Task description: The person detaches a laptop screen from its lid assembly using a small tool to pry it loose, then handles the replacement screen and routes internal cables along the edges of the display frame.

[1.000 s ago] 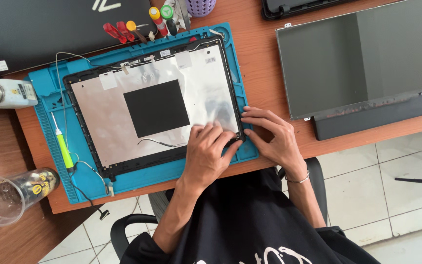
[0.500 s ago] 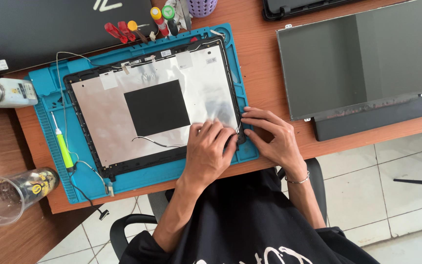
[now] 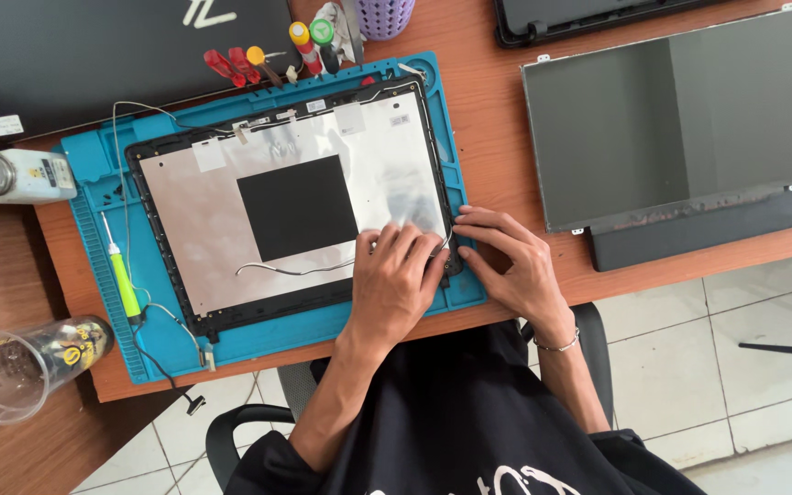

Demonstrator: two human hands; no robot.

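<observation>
Head view looks down on a laptop lid shell (image 3: 295, 202), lying inner side up on a blue mat (image 3: 93, 165): silvery foil lining, a black square at its middle, a thin wire trailing across its near part. At the shell's near right corner both hands work. Left hand (image 3: 396, 280) lies flat, fingers bent onto the foil edge; right hand (image 3: 511, 261) rests beside the corner, fingertips pressing the frame, gripping nothing that shows. Right of the shell, a bare screen panel (image 3: 676, 119) lies on the worktop (image 3: 488, 128). Left of it, a green-handled tool (image 3: 123, 280) lies on the mat.
</observation>
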